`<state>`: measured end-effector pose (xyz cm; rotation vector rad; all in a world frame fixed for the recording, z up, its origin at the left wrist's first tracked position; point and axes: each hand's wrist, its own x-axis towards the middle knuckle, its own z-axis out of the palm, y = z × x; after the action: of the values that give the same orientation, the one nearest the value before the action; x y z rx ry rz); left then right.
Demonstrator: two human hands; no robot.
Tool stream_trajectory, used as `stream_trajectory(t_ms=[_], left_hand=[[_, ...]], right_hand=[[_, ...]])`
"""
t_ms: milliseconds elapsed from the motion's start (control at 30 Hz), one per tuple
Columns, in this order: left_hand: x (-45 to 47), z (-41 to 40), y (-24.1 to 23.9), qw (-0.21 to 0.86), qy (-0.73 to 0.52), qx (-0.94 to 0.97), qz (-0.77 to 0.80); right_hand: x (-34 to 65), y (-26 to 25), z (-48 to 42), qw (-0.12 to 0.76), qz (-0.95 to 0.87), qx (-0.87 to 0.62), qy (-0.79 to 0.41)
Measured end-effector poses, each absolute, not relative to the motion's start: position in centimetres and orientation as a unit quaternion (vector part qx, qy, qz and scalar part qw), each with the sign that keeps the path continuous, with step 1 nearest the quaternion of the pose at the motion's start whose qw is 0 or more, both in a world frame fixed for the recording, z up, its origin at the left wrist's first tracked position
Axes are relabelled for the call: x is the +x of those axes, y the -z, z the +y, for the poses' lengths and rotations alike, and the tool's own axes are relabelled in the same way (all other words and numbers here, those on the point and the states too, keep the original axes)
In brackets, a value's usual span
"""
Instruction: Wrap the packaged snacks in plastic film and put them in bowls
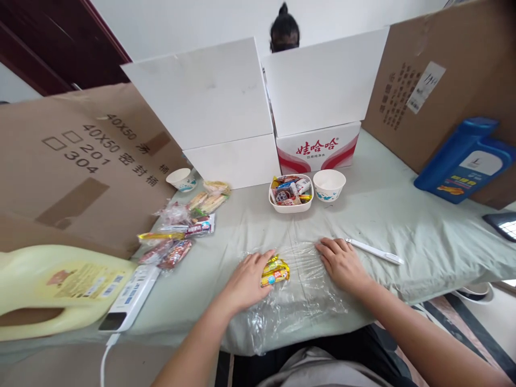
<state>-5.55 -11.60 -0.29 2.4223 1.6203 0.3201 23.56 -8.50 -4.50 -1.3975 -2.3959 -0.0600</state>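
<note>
My left hand is curled around several small yellow-wrapped snacks, which lie on a sheet of clear plastic film. The film is spread and wrinkled along the table's front edge. On its right side my right hand rests with the fingers stretched out flat, pressing near the film's edge. A white, slim plastic cutter-like stick lies just beyond that hand. Farther back, a white bowl holds assorted wrapped snacks, beside a white paper cup with a blue pattern.
Wrapped snacks and another cup lie at left, near a yellow jug and a white power bank with a cable. White boxes and cardboard walls enclose the table. A blue bottle stands right. A person sits behind.
</note>
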Motion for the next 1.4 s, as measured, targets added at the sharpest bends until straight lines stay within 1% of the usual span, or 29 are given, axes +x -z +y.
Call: stream_trajectory(t_ms=[100, 167, 267, 333, 433, 533, 600, 667, 767, 900, 1033, 1167, 1267, 1400], left_hand=[[-6.6, -10.2, -1.0, 0.128, -0.116, 0.805, 0.567], [-6.8, -8.5, -2.4, 0.121, -0.146, 0.792, 0.581], [-5.7, -4.8, -5.4, 0.040, -0.219, 0.774, 0.592], [-3.8, -1.7, -7.3, -0.030, -0.239, 0.775, 0.584], [0.1, 3.0, -9.2, -0.106, -0.179, 0.812, 0.545], [4.4, 7.0, -9.7, -0.158, -0.092, 0.810, 0.557], [6.9, 8.9, -9.5, -0.152, -0.051, 0.785, 0.598], [8.8, 10.2, -8.8, -0.113, -0.017, 0.753, 0.648], [10.6, 10.8, -7.1, -0.077, 0.037, 0.729, 0.679], [10.9, 10.3, -4.9, -0.098, 0.061, 0.745, 0.657], [9.8, 9.6, -4.7, -0.059, 0.066, 0.775, 0.626], [8.9, 9.5, -5.3, -0.061, 0.054, 0.796, 0.599], [8.8, 9.3, -6.2, -0.076, 0.019, 0.811, 0.580], [8.4, 6.2, -7.3, -0.142, -0.105, 0.834, 0.522]], right_hand=[[23.5, 4.4, -8.5, 0.187, -0.847, -0.498, 0.019], [23.5, 4.5, -8.5, 0.187, -0.846, -0.499, 0.020], [23.4, 4.5, -8.6, 0.184, -0.847, -0.499, 0.018], [23.4, 4.4, -8.6, 0.186, -0.846, -0.499, 0.016], [23.4, 4.4, -8.6, 0.194, -0.844, -0.499, 0.013], [23.4, 4.4, -8.5, 0.198, -0.843, -0.499, 0.007], [23.4, 4.4, -8.5, 0.199, -0.842, -0.502, 0.001], [23.4, 4.4, -8.6, 0.199, -0.841, -0.504, -0.006], [23.4, 4.2, -8.6, 0.197, -0.841, -0.504, -0.013], [23.4, 4.2, -8.6, 0.199, -0.839, -0.506, -0.016], [23.4, 4.3, -8.5, 0.198, -0.840, -0.505, -0.015], [23.4, 4.5, -8.5, 0.200, -0.840, -0.504, -0.015], [23.4, 4.5, -8.5, 0.201, -0.839, -0.505, -0.014], [23.5, 4.2, -8.5, 0.197, -0.839, -0.507, -0.016]])
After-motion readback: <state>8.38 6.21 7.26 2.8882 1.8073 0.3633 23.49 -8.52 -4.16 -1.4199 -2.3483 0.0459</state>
